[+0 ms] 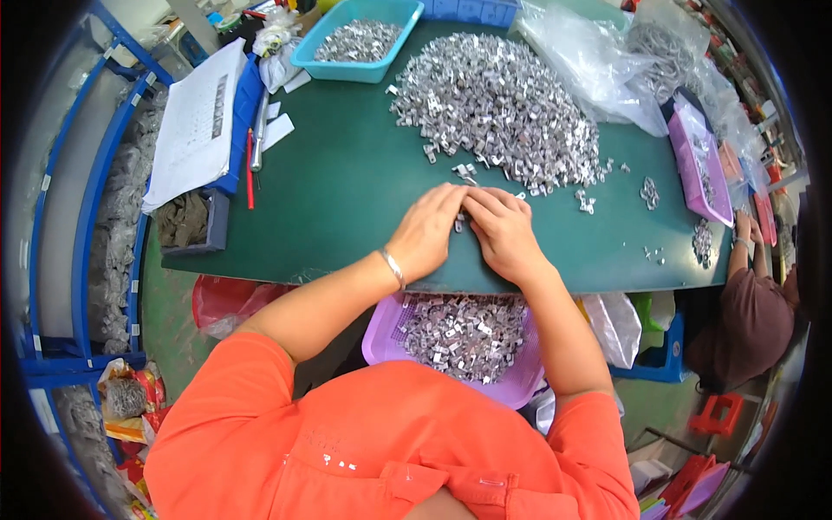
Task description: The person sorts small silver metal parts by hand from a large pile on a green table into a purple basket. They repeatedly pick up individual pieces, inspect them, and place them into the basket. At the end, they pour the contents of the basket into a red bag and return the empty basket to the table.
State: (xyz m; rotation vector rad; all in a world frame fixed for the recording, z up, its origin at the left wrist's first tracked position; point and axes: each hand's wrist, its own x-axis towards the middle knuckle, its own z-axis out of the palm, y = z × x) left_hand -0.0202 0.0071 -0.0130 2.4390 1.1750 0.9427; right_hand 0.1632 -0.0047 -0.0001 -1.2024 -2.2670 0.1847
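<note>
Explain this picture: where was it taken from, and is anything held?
No robot here: these are a person's two bare hands. The single picture comes from a fisheye camera on the person's head, looking down, so edges bend. On the green table lie a big pile of small silvery parts and a turquoise tray with more; a purple basket of parts sits below the near edge. The left hand and right hand come together in front of the pile, a silvery piece showing between them; whether they grip it is hidden.
</note>
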